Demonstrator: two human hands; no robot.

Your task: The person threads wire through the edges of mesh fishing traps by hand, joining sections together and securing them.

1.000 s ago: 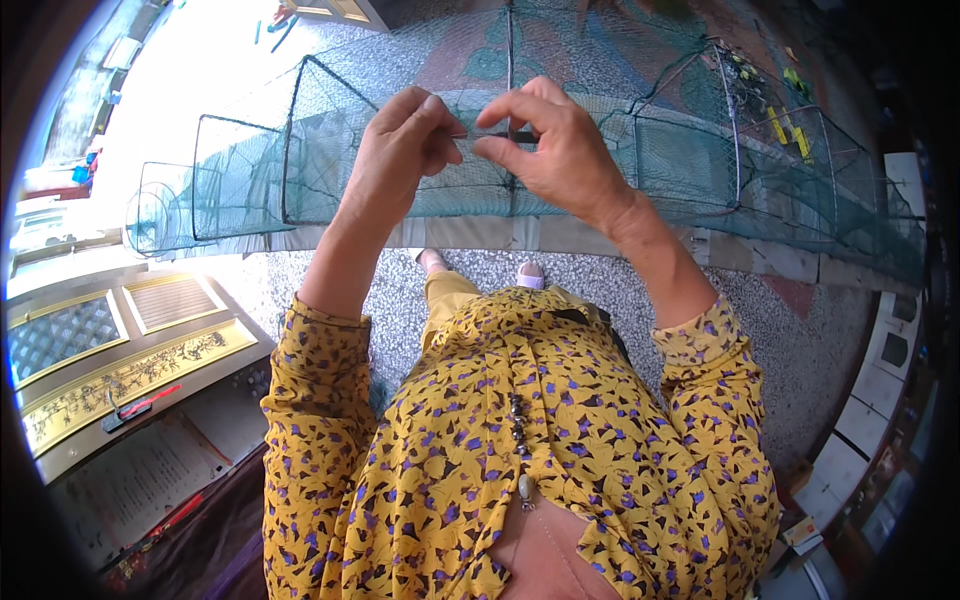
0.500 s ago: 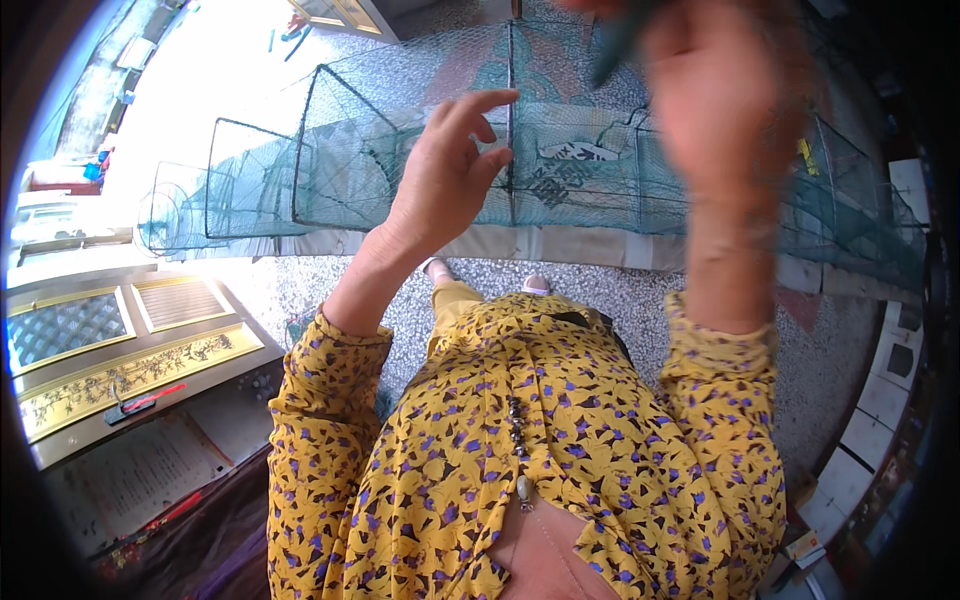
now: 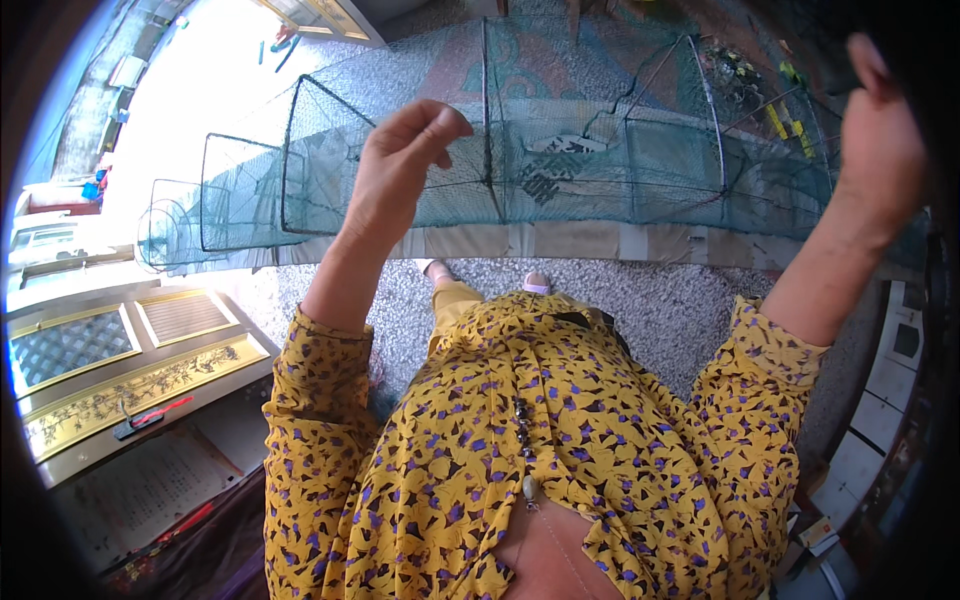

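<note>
A long green mesh net trap (image 3: 430, 205) with dark rectangular frames stretches across in front of me. My left hand (image 3: 405, 160) is raised over it, left of an upright frame bar (image 3: 487, 110). Its thumb and fingers are pinched together; whatever is between them is too fine to make out. Far to the right, my right hand (image 3: 885, 150) is lifted near the dark rim of the picture. Its fingers are curled closed, with one digit pointing up. What it holds is hidden against the dark background.
A pale flat edge (image 3: 560, 240) runs along the net's near side, over a speckled floor (image 3: 650, 310). Yellow strips (image 3: 790, 125) lie by the net at the right. A gold-trimmed panel (image 3: 130, 360) stands at the left, white boxes (image 3: 880, 375) at the right.
My right hand has swung outward to the far right; the dark green thing seen by it is out of sight. My left hand has shifted slightly left and its fingers have closed together.
</note>
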